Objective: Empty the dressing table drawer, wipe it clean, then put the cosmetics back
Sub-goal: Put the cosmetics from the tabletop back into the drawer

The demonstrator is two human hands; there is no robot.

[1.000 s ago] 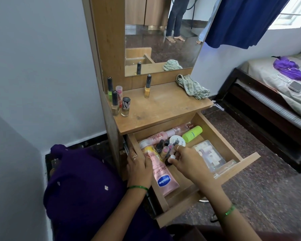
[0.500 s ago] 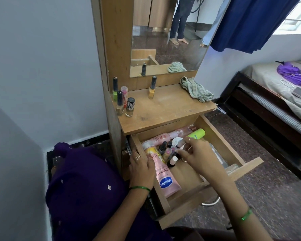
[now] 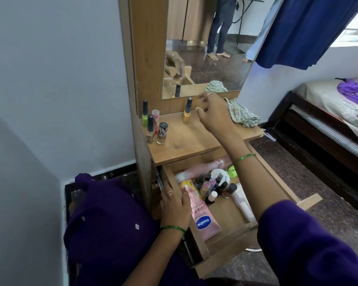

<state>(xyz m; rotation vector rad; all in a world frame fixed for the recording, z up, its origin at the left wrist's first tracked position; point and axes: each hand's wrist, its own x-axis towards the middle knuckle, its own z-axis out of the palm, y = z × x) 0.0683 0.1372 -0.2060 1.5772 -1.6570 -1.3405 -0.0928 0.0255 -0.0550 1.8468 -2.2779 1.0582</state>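
Nearest the person, the left hand (image 3: 174,205) grips the left wall of the open drawer (image 3: 221,244), fingers curled over its edge. Within it the remaining cosmetics (image 3: 211,185) cluster below and behind the right hand (image 3: 212,112), bottles upright, pink tube (image 3: 201,217) lying front to back. Farther off, that hand hovers above the bench (image 3: 186,143) beside the yellow polish bottle (image 3: 186,113), loosely curled; whether it pinches anything cannot be told.
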